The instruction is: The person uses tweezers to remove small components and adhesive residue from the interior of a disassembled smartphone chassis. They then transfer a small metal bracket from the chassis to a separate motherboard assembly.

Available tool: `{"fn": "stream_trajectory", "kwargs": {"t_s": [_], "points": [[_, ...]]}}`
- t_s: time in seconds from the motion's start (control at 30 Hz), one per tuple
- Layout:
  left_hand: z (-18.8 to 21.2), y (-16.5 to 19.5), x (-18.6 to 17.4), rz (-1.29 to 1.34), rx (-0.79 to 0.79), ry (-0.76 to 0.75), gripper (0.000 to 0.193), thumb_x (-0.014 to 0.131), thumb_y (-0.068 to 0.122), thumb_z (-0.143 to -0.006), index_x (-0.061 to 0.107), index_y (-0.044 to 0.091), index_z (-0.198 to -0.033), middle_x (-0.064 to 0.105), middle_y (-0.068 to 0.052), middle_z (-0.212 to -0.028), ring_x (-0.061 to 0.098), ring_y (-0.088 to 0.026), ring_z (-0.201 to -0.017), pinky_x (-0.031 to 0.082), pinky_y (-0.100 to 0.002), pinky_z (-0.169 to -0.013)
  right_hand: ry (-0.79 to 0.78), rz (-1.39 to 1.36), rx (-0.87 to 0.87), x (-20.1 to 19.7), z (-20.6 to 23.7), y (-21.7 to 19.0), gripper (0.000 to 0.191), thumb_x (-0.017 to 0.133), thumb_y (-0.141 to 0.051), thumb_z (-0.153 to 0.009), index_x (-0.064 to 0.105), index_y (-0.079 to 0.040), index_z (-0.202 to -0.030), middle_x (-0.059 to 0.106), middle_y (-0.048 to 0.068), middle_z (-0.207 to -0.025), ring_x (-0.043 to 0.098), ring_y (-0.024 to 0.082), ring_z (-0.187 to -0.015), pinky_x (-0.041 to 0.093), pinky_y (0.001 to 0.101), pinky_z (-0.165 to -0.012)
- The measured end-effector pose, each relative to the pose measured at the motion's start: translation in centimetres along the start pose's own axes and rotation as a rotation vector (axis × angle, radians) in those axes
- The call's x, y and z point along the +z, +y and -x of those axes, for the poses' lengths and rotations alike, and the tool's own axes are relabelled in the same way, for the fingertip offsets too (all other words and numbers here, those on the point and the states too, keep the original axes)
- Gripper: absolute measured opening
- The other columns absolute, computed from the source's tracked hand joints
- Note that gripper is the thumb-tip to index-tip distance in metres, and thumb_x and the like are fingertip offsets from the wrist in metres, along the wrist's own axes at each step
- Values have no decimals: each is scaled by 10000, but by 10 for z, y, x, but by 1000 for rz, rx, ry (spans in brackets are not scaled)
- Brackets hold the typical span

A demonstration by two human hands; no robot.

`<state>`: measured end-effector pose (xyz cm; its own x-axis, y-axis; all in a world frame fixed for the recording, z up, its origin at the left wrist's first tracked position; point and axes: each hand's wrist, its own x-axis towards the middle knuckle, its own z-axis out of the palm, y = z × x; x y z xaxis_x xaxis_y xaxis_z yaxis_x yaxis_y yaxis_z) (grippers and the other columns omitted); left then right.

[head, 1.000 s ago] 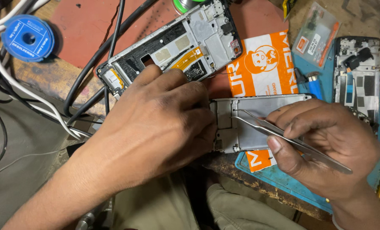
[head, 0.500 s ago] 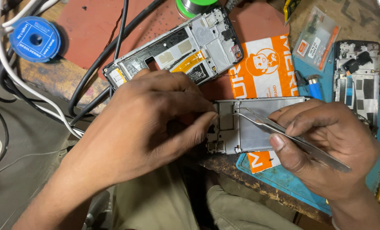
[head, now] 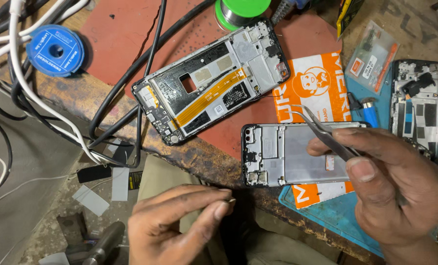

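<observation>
A silver phone frame (head: 287, 154) lies at the near edge of the workbench, partly on an orange packet (head: 317, 86). My right hand (head: 395, 191) holds curved metal tweezers (head: 322, 130), their tips hovering just above the frame's upper edge. My left hand (head: 179, 223) is below the bench edge, over my lap, with thumb and forefinger pinched on a tiny part (head: 231, 200) that is barely visible. A second opened phone frame (head: 211, 81) with an orange flex cable lies diagonally behind, on the red mat.
A blue reel (head: 56, 50) sits at the far left among black and white cables (head: 42, 113). A green solder spool (head: 241, 11) stands at the back. Another opened phone (head: 417, 105) and a small parts bag (head: 376, 56) lie on the right, on a blue mat (head: 336, 213).
My left hand has lifted off the silver frame and pulled back over my lap, now pinching a tiny part. The frame is uncovered. The right hand has kept the tweezers above it.
</observation>
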<state>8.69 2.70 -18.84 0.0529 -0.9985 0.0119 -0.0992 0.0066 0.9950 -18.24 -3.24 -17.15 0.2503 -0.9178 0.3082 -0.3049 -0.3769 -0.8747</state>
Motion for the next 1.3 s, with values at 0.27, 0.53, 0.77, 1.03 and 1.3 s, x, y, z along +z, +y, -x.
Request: {"fn": "stream_trajectory", "kwargs": {"t_s": [0.27, 0.53, 0.77, 1.03, 1.3], "points": [[-30, 26, 51, -470, 655, -78, 223, 778, 59, -884, 741, -40, -1081, 734, -158, -1028, 712, -248, -822, 559, -343, -727, 190, -130, -82, -6, 1, 16, 234, 546, -149, -1208, 561, 76, -1273, 711, 233, -1092, 749, 275, -919, 669, 418, -886], [-48, 24, 91, -771, 543, -174, 147, 682, 139, -900, 731, 52, -1008, 591, -100, -999, 574, -278, -905, 427, -414, -723, 258, -166, -73, -14, 4, 20, 264, 544, -143, -1237, 564, 99, -1343, 698, 260, -1131, 740, 294, -959, 673, 424, -840], [-37, 24, 72, -711, 663, -33, 305, 722, 128, -915, 763, 16, -1196, 626, -61, -977, 549, -211, -795, 389, -368, -700, 230, -227, -15, -13, -1, 17, 276, 616, -103, -1151, 584, 98, -1336, 707, 233, -1103, 744, 257, -925, 660, 384, -871], [2, -18, 35, -700, 464, 367, 378, 928, 276, -761, 729, 126, -1045, 641, -15, -903, 579, -195, -830, 400, -357, -803, 92, -88, 155, -2, -3, 2, 302, 764, 45, -870, 651, 80, -1147, 728, 216, -1038, 762, 227, -931, 658, 356, -884], [-2, -15, 32, -898, 486, 381, 605, 903, 546, -741, 753, 145, -1169, 599, -55, -1125, 506, -264, -1068, 345, -416, -947, -102, -101, 97, 9, -23, 0, 245, 783, 32, -841, 690, 50, -1068, 743, 172, -1096, 761, 210, -1029, 655, 318, -940]]}}
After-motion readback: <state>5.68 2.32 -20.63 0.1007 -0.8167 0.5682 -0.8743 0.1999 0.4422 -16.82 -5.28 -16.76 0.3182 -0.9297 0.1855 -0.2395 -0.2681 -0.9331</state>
